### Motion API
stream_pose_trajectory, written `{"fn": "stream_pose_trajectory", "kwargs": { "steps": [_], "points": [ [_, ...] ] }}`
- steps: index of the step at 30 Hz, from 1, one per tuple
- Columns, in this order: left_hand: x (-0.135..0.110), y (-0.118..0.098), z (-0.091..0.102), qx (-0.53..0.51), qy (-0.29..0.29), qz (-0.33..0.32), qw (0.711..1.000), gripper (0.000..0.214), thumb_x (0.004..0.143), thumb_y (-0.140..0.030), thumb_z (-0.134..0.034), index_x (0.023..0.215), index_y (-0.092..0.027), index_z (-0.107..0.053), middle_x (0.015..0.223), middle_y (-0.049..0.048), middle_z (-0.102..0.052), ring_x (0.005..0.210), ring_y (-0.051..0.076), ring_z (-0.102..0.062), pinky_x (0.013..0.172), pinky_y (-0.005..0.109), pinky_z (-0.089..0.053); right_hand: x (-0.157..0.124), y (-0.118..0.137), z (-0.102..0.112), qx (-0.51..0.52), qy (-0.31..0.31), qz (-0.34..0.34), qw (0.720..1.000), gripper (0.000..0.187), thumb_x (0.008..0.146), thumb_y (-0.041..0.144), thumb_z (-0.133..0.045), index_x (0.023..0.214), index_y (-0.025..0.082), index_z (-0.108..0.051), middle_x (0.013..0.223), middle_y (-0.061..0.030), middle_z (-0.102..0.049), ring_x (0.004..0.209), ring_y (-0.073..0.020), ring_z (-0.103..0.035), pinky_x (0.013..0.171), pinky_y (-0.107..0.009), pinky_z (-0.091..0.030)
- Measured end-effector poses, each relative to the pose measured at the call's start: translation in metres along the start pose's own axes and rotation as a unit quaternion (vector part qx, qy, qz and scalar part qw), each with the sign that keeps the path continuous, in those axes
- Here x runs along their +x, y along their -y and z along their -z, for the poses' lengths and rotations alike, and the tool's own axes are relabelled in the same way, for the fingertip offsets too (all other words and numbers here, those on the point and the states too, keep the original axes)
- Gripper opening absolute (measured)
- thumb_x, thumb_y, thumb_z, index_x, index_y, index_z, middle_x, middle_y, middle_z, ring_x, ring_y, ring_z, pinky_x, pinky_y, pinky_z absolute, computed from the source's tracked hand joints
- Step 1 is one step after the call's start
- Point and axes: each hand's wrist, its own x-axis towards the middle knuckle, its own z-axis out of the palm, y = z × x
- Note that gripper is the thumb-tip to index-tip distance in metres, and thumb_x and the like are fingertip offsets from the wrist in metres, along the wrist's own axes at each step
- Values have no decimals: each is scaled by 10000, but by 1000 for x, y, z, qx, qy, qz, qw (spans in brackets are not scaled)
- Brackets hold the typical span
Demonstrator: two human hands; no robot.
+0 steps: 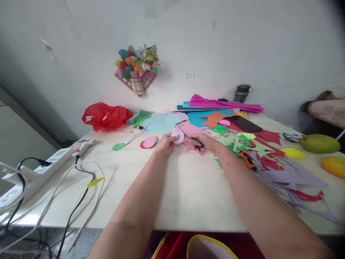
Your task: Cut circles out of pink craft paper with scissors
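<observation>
My left hand (165, 143) pinches a small round piece of lilac paper (178, 137) above the pale table (188, 187). My right hand (207, 142) grips black-handled scissors (192, 139), whose blades point left and up against the paper circle. Just left of my left hand lies a stack of cut paper circles (149, 141), pink on top of red. A green paper circle (118, 146) on a thin stick lies further left. Pink paper scraps (192, 130) lie under and behind the scissors.
Coloured paper sheets (215, 108) and cut scraps (258, 151) cover the table's right and back. A red plastic bag (105, 116) sits at the back left. A power strip (45, 163) with cables lies at left. Mangoes (319, 143) rest at far right. A paper-flower basket (137, 68) hangs on the wall.
</observation>
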Motion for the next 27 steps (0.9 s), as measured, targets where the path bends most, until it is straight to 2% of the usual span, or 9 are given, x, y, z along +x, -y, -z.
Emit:
{"fn": "stream_pose_trajectory", "kwargs": {
  "steps": [13, 19, 27],
  "points": [
    [0, 0, -1, -12, -15, 1, 1000, 172, 621, -48, -748, 780, -56, -680, 761, 125, -726, 779, 230, -713, 674, 266, -587, 0, 3, -1, 1, -1, -4, 1000, 326, 791, 449, -622, 647, 182, -502, 472, 33, -487, 397, -86, -446, 359, -194, -306],
    [0, -1, 0, -6, -9, 3, 1000, 189, 611, -61, -752, 788, -60, -686, 772, 122, -730, 793, 240, -713, 660, 271, -590, 1, 3, -1, 27, -5, -18, 999, 275, 750, 351, -639, 588, 190, -485, 459, 28, -492, 383, -86, -434, 352, -200, -325],
    [0, -1, 1, -5, -10, 1, 1000, 191, 609, -64, -749, 790, -58, -689, 813, 143, -733, 844, 261, -709, 725, 308, -590, 2, 2, 1, 7, -7, -22, 1000, 235, 731, 398, -671, 690, 194, -562, 480, 35, -514, 378, -105, -457, 326, -220, -360]
  ]
}}
